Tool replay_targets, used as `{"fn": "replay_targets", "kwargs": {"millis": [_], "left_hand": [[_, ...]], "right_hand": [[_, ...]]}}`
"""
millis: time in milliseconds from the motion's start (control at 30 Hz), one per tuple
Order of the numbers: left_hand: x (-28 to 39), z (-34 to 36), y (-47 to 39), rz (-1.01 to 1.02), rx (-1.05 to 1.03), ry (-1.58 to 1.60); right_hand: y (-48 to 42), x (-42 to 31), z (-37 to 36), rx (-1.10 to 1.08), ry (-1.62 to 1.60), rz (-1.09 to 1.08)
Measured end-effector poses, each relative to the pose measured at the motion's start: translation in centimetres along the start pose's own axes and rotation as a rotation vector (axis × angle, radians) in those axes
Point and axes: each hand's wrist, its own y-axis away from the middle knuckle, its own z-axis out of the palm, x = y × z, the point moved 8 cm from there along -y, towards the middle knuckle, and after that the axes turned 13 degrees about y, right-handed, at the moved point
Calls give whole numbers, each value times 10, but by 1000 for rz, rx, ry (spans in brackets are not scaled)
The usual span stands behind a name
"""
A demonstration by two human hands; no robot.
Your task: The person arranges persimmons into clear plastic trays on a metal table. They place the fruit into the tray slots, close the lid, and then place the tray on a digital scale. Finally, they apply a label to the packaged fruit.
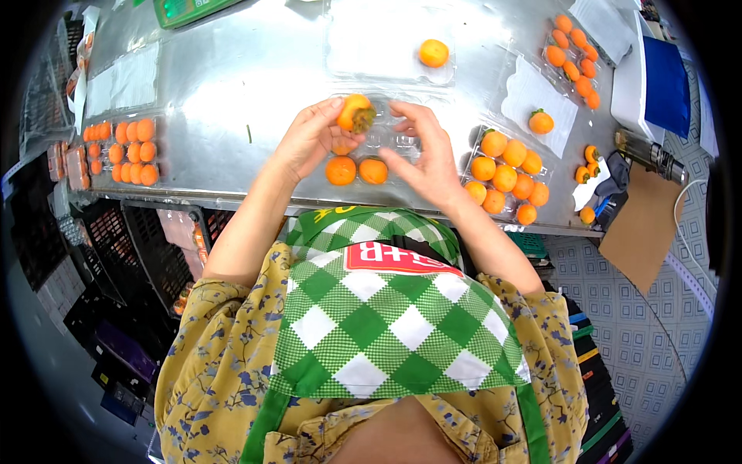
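Note:
My left hand (316,136) grips a persimmon (355,113) by its side, its green-brown calyx facing right. Fingers apart and holding nothing, my right hand (424,153) hovers across from it. Beneath both hands lies a clear plastic tray (400,139) with moulded hollows. Two persimmons, one at the left (340,170) and one beside it (373,170), sit in its near row; another is partly hidden under my left fingers. Beyond the tray, a single persimmon (433,53) rests in an open clear container with a white liner.
Filled persimmon trays stand at right (505,178), far right (571,71) and left (134,152) on the metal table (214,139). A persimmon (541,122) lies on white paper. A green scale (188,10) is at the far edge; a glass bottle (643,151) lies right.

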Motion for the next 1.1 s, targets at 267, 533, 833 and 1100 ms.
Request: {"fn": "replay_targets", "kwargs": {"millis": [267,533,833,1100], "left_hand": [[-37,13,5,25,80,-297],[-40,42,13,182,-31,-409],[-25,101,24,483,-256,-910],[-29,120,36,643,-175,-1087]], "right_hand": [[14,-1,0,83,62,-74],[50,43,12,19,-985,485],[69,38,19,-205,-1413,629],[69,57,-21,12,-504,410]]}}
